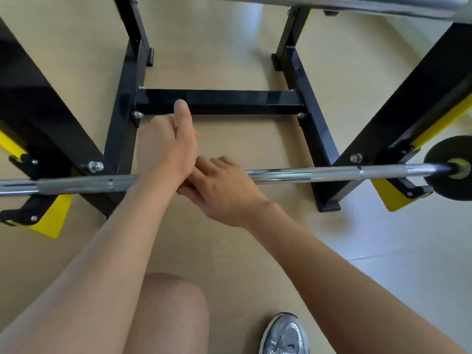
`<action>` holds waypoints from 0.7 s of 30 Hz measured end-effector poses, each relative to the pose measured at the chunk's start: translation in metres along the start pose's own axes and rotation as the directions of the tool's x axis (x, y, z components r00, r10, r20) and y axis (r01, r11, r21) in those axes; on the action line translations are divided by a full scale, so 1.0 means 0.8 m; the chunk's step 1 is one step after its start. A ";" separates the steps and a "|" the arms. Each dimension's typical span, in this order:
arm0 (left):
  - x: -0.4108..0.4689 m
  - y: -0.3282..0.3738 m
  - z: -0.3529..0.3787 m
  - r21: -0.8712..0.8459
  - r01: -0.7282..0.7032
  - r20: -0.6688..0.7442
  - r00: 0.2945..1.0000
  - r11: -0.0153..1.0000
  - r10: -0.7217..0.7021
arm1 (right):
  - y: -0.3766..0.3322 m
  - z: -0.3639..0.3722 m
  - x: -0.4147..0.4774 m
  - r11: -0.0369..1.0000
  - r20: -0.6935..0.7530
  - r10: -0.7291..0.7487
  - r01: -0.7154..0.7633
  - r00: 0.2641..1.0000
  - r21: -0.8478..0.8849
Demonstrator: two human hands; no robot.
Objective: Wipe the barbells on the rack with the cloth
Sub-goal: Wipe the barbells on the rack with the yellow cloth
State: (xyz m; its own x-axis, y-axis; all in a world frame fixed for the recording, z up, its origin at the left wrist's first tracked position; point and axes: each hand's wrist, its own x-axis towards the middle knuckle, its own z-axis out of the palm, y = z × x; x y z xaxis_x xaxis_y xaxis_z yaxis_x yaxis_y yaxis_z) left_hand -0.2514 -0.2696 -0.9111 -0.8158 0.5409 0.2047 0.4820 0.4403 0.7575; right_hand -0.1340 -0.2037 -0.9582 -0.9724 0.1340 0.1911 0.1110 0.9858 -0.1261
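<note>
A chrome barbell (319, 173) lies across the black and yellow rack (122, 98), with a dark plate (452, 172) on its right end. My left hand (163, 146) is just past the bar's middle with the thumb pointing away from me; its fingers are hidden. My right hand (222, 187) lies over the bar beside it, fingers curled round the bar and touching the left wrist. No cloth shows in this view.
The rack's black crossbar (219, 100) and two feet stand on the tan floor behind the bar. Yellow hooks (48, 221) carry the bar at both sides. A padded bench edge (357, 3) runs along the top. My knee (168, 312) and a silver shoe (286, 335) are below.
</note>
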 end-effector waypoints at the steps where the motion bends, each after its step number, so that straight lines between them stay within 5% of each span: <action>1: 0.005 -0.012 -0.014 0.008 0.008 -0.002 1.000 1.000 -0.008 | 0.007 -0.008 0.002 0.999 0.042 0.037 -0.039 0.998 0.037; 4: 0.014 -0.047 -0.051 0.073 0.082 -0.065 0.995 0.994 -0.077 | 0.000 -0.012 0.023 0.996 0.141 0.084 -0.080 0.986 -0.038; 9: 0.007 -0.086 -0.102 0.146 0.210 -0.244 0.955 0.967 -0.170 | -0.106 0.020 0.093 0.971 0.135 -0.163 0.184 0.977 -0.154; 12: 0.000 -0.100 -0.126 0.123 0.226 -0.314 0.933 0.966 -0.179 | -0.173 0.038 0.134 0.943 0.198 -0.147 0.197 0.969 -0.267; 16: -0.003 -0.115 -0.150 0.147 0.240 -0.396 0.903 0.960 -0.166 | -0.161 0.034 0.153 0.977 0.212 -0.176 0.197 0.961 -0.086; 18: -0.006 -0.119 -0.157 0.150 0.254 -0.390 0.903 0.955 -0.179 | -0.114 0.013 0.145 0.992 0.360 -0.058 0.013 0.931 0.125; 21: -0.009 -0.121 -0.158 0.127 0.258 -0.285 0.934 0.958 -0.214 | -0.043 -0.024 0.130 0.892 0.722 0.031 -0.346 0.691 0.293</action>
State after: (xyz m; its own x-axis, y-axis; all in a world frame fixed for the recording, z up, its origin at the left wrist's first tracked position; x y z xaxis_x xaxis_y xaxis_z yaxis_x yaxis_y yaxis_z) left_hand -0.3326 -0.4066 -0.9078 -0.9565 0.2068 0.2058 0.2916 0.6522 0.6997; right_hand -0.2351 -0.2219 -0.9155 -0.8167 0.0497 -0.5750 0.3750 0.8030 -0.4632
